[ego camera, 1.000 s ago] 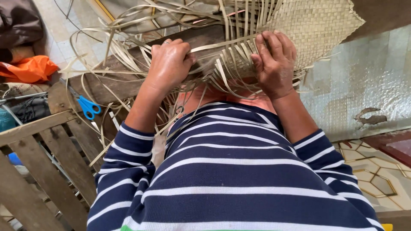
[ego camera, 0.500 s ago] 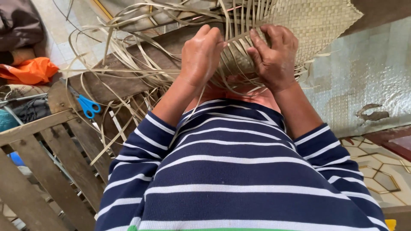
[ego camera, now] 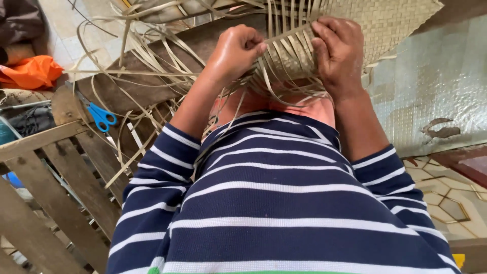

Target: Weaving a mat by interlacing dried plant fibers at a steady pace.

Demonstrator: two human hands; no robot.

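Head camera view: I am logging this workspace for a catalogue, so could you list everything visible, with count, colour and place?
Woven mat: one, pale straw, top right, partly woven.
Loose strips: many, pale straw, fanning from the mat's unfinished edge toward the upper left.
Scissors: one pair, blue handles, left, on a dark wooden board.
Orange cloth: one, orange, far left.
Wooden slats: several, grey-brown, lower left.
Tiled floor: patterned, pale, lower right.
Striped shirt: one, navy with white stripes, centre bottom.
Left hand: closed on strips at the mat's edge.
Right hand: fingers pressed on the woven edge.
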